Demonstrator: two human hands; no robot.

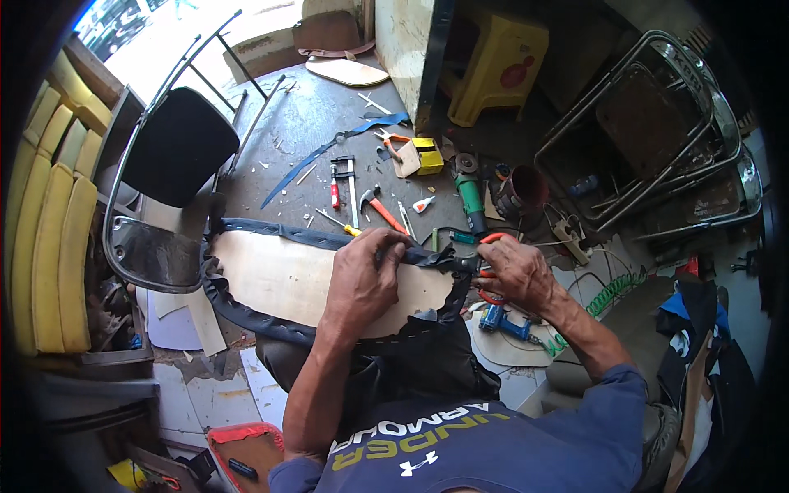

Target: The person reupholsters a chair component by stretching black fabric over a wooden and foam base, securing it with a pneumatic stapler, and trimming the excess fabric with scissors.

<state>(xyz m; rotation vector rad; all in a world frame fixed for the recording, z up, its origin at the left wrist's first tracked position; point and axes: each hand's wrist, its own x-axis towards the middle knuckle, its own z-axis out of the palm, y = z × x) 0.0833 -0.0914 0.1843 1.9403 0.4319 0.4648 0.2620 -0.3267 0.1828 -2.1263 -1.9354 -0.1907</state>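
A long light wooden panel (288, 275) with rounded ends lies across my lap. Dark fabric (271, 325) is folded over its rim, with small staple-like marks along it. My left hand (367, 275) rests over the panel, its thumb and fingers pinched at the far fabric edge. My right hand (523, 275) grips red-handled scissors (491, 237) at the panel's right end. The scissors point left at the bunched fabric there, and their blades are mostly hidden. Close below the right hand lies a blue air stapler (507, 322).
Beyond the panel lie a hammer (382, 211), a screwdriver (339, 222), a clamp (343, 182), a small glue bottle (423, 205) and a green angle grinder (470, 197). A green coiled hose (612, 289) runs right. A chair frame (168, 148) stands left; folded chairs (657, 140) lean right.
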